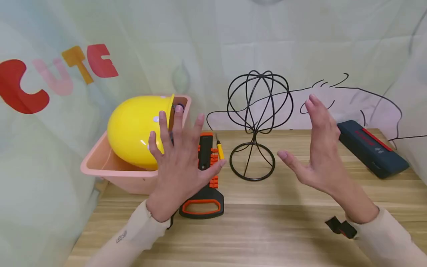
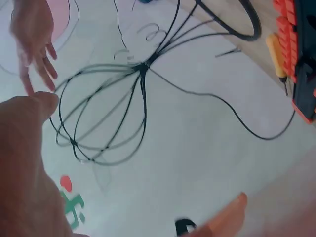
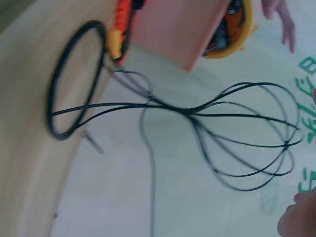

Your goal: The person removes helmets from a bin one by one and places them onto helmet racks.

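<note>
My left hand (image 1: 181, 163) hovers with fingers spread, in front of a yellow hard hat (image 1: 133, 129) and a black-and-orange tool rack (image 1: 205, 142), partly covering both. The right hand (image 1: 321, 155) is raised with thumb and fingers apart, holding nothing. Between the hands, farther back, a black wire stand (image 1: 255, 135) with a round cage top stands upright on its ring base, apart from both. The left wrist view shows the stand (image 2: 143, 67) between fingers in the foreground. In the right wrist view the stand (image 3: 182, 110) appears sideways.
The hard hat lies tilted on its side in a pink bin (image 1: 116, 172) at the left. A small yellow screwdriver (image 1: 220, 151) lies beside the rack. At the right back rests a dark blue case (image 1: 370, 150) with red trim. A printed cloth (image 1: 207, 55) hangs behind the wooden table (image 1: 267, 230).
</note>
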Demonstrator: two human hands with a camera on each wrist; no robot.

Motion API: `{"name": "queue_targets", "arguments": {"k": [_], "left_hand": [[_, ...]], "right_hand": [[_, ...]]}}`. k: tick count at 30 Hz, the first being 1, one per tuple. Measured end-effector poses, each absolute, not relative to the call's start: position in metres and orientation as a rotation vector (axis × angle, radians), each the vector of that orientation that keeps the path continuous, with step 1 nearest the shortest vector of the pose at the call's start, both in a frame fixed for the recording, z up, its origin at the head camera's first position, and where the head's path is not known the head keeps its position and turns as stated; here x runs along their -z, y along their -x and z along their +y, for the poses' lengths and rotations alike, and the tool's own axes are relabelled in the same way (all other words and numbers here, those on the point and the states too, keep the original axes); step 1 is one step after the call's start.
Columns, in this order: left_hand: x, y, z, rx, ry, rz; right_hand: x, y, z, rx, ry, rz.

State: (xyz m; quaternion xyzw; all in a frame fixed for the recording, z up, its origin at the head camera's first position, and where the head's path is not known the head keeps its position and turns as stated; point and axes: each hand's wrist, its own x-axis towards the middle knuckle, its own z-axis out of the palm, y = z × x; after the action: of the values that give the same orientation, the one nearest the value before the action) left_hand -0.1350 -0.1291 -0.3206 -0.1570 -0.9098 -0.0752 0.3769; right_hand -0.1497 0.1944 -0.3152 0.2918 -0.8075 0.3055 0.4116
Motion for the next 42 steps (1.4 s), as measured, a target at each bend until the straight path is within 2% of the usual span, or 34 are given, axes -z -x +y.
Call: {"name": "queue_targets", "arguments": {"k": [6,12,23,32,42], "left_hand": [[0.313,0.132,-0.156,0.273,0.335,-2.256],[0.319,0.127,-0.183,0.417,0.263,-2.121],[0.328,0.117,-0.234,0.435,0.101,-2.101],[0.335,0.101,-0.277,0.456,-0.050,-2.266],[0.342,0.098,-0.307,0.546,-0.154,-2.393]], "right_hand": [[0.275,0.145,0.169,-0.924,-0.841,-1.910],[0.259,0.148,0.139,-0.970,-0.918,-1.854],[0.256,0.163,0.080,-0.987,-1.160,-1.845],[0.267,0.177,0.040,-1.150,-1.177,-2.143],[0.280,0.194,0.006,-1.299,-1.239,-2.351]]}}
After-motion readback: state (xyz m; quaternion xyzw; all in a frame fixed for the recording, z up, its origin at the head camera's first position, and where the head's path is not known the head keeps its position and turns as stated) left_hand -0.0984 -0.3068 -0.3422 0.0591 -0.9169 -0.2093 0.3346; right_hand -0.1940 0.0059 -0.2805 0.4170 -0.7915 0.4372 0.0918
